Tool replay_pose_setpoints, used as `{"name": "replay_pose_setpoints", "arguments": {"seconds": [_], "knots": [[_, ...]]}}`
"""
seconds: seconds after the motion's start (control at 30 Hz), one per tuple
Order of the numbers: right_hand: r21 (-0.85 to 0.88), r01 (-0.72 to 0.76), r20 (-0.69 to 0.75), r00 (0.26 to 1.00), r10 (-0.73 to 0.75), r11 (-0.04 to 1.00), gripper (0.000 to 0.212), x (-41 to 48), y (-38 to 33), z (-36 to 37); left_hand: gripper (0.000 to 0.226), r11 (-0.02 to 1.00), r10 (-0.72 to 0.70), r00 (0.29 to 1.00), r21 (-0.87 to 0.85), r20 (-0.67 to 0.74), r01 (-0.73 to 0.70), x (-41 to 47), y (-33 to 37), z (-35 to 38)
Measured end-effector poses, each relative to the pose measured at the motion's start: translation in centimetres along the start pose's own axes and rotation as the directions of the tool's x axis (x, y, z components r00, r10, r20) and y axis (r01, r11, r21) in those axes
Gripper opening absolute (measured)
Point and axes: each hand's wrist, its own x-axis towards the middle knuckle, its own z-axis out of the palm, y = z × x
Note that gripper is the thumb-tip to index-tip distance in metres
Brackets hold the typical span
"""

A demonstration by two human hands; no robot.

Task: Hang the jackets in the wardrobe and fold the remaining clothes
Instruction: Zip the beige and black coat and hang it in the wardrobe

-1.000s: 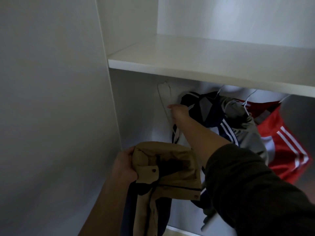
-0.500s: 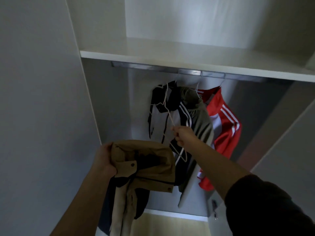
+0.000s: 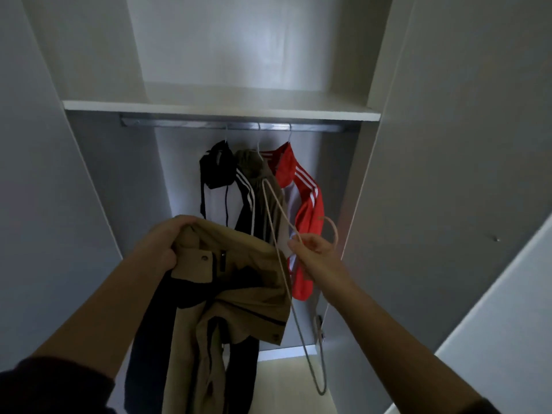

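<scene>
My left hand (image 3: 161, 246) grips the collar of a tan jacket (image 3: 236, 282) with dark lining, which hangs down in front of me. My right hand (image 3: 313, 249) pinches a thin pale wire hanger (image 3: 294, 309) near its hook, held free of the rail and tilted beside the tan jacket. Inside the wardrobe, three jackets hang on the metal rail (image 3: 233, 124): a black and white one (image 3: 221, 186), an olive-grey one (image 3: 263, 180) and a red one (image 3: 304, 210) with white stripes.
A white shelf (image 3: 221, 106) runs above the rail. The wardrobe's grey side walls stand left and right, with an open door panel (image 3: 478, 204) on the right. The rail's left half is bare. Pale wooden floor (image 3: 286, 380) shows below.
My right hand has pulled the hanger off the rail and down toward me. I have stepped back, so more of the wardrobe shows. My left hand still holds the tan jacket.
</scene>
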Motion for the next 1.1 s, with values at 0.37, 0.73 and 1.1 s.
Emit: {"name": "replay_pose_setpoints", "arguments": {"seconds": [0.37,0.73,1.1], "knots": [[0.36,0.392,-0.229,0.917,-0.328,0.847,0.039,-5.5,-9.1,-3.5,0.021,0.992,-0.004,0.995,0.126,0.102,-0.009,-4.6,0.2,1.2],[0.643,0.504,-0.205,0.839,-0.504,0.577,0.037,-6.2,-12.6,-2.5,0.028,0.977,0.08,0.973,0.175,0.216,-0.119,-7.3,3.4,3.8],[-0.084,0.417,0.173,0.901,-0.399,0.905,0.043,-5.2,-2.6,-2.8,0.033,0.95,0.12,0.955,0.247,0.271,-0.19,-8.6,10.1,0.7]]}}
